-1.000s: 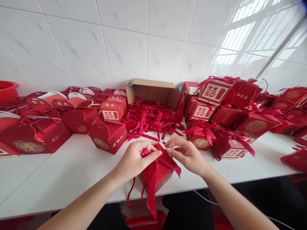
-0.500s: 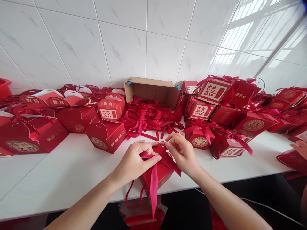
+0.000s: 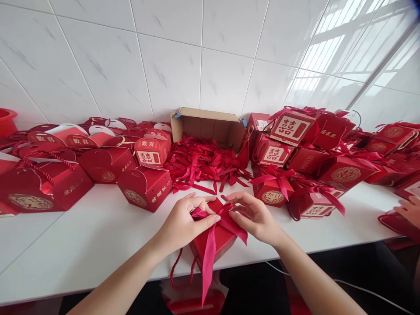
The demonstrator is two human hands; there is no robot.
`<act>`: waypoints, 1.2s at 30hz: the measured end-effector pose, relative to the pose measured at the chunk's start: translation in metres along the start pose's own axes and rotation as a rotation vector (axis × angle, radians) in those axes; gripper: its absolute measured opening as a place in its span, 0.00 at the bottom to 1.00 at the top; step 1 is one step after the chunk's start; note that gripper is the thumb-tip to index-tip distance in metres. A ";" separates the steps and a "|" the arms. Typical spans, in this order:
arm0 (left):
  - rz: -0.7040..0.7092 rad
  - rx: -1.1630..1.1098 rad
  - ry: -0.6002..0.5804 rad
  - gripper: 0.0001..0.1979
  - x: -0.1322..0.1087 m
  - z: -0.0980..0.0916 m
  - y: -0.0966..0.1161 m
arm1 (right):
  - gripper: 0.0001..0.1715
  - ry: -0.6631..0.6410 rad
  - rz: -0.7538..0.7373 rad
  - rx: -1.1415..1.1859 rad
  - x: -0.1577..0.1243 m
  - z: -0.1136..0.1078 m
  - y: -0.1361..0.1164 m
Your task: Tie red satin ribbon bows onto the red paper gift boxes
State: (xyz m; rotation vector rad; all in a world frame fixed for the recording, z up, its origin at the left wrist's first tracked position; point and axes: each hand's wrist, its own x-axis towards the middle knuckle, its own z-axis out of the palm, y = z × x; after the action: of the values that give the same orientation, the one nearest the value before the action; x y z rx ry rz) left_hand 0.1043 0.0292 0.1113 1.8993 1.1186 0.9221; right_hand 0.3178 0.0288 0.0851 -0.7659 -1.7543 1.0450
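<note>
Head view: both of the person's bare hands are at work over a small red box (image 3: 221, 241) at the near edge of the table (image 3: 108, 249), in the middle of the view. The left hand (image 3: 187, 218) pinches a red ribbon (image 3: 209, 251) between thumb and fingers above the top of the box. One tail of this ribbon hangs down over the near side, past the table edge, while another slants across the top to the right. The right hand (image 3: 252, 214) is curved beside the ribbon, thumb and forefinger slightly apart at its right side; whether it grips any of it, I cannot tell. A twisted red cord (image 3: 175, 267) hangs in a loop from the left side of the box.

Beyond the hands, a heap of loose ribbons (image 3: 205, 162) spills from a cardboard carton (image 3: 210, 114) lying against the tiled wall (image 3: 167, 57). To the left stand red boxes with gold print (image 3: 146, 188); to the right, boxes with bows (image 3: 274, 188) are stacked in a pile. At the far right edge, another person's hand (image 3: 410, 211) touches a dark red item (image 3: 389, 222). A red tub (image 3: 6, 122) is partly visible at the far left.
</note>
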 end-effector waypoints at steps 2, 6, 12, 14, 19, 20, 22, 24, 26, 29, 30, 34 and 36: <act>-0.001 -0.007 -0.005 0.10 0.000 -0.001 0.000 | 0.13 0.029 -0.031 -0.025 0.000 0.003 0.004; -0.001 -0.007 -0.018 0.10 0.000 -0.002 0.000 | 0.15 0.041 -0.095 -0.049 0.003 0.004 0.008; 0.017 0.031 -0.024 0.11 0.002 -0.002 -0.002 | 0.15 0.040 -0.184 -0.155 0.005 0.002 0.006; 0.022 0.031 -0.025 0.11 0.002 -0.002 -0.002 | 0.16 0.043 -0.225 -0.219 0.005 0.002 0.003; 0.031 0.048 -0.014 0.10 0.002 -0.002 -0.003 | 0.23 0.024 -0.334 -0.320 0.008 0.004 -0.003; 0.033 0.055 -0.008 0.10 0.001 -0.001 -0.004 | 0.22 0.022 -0.338 -0.330 0.009 0.006 -0.004; 0.034 0.071 0.000 0.10 0.001 -0.001 -0.005 | 0.19 0.022 -0.335 -0.354 0.010 0.008 -0.007; 0.033 0.084 0.001 0.10 0.002 -0.001 -0.006 | 0.17 0.027 -0.333 -0.377 0.011 0.010 -0.009; 0.034 0.089 -0.005 0.10 0.002 -0.001 -0.005 | 0.16 0.029 -0.327 -0.396 0.012 0.012 -0.011; 0.042 0.070 -0.013 0.10 0.003 -0.002 -0.003 | 0.12 0.024 -0.314 -0.437 0.015 0.013 -0.014; 0.044 0.059 -0.017 0.11 0.003 -0.002 -0.002 | 0.10 0.020 -0.317 -0.457 0.016 0.013 -0.015; 0.047 0.032 -0.008 0.16 0.003 -0.002 -0.001 | 0.11 0.029 -0.332 -0.522 0.018 0.015 -0.016; 0.041 0.020 0.007 0.18 0.003 -0.001 -0.001 | 0.13 0.093 -0.329 -0.521 0.018 0.017 -0.015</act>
State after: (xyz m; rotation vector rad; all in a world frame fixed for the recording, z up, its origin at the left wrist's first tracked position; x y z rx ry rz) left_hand 0.1041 0.0326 0.1116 1.9436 1.1001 0.9440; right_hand 0.2947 0.0319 0.1021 -0.7846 -2.0107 0.3260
